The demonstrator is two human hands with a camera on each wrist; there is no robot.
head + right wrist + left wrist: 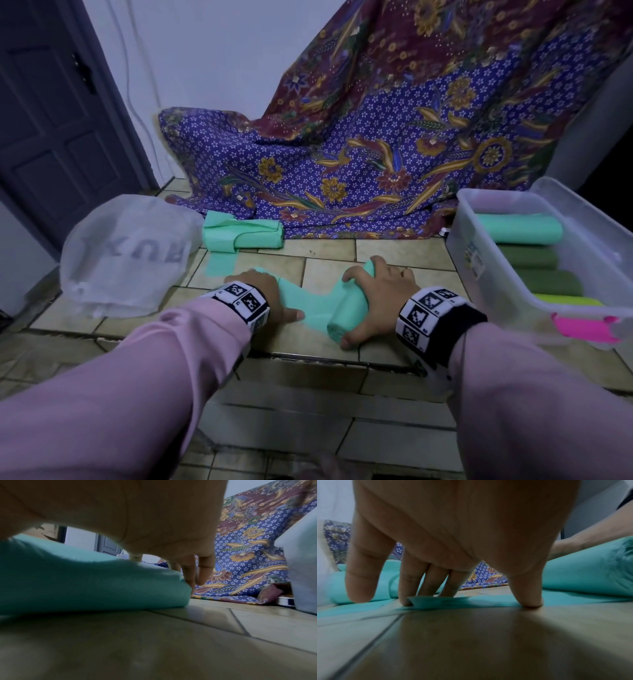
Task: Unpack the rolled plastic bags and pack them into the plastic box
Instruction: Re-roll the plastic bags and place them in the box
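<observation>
The mint-green roll of plastic bags (349, 308) lies on the tiled floor (329, 253) between the hands. It is gripped by the right hand (376, 298), fingers curled over it. Its unrolled strip (488, 601) is pressed flat under the left hand (270, 294), fingers straight. The plastic box (493, 274), just right, holds other rolls.

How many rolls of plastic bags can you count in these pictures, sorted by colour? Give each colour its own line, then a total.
Mint green rolls: 3 (one in the box, one by the cloth, one under the right hand)
Dark green rolls: 2
Yellow-green rolls: 1
Pink rolls: 1
Total: 7
</observation>
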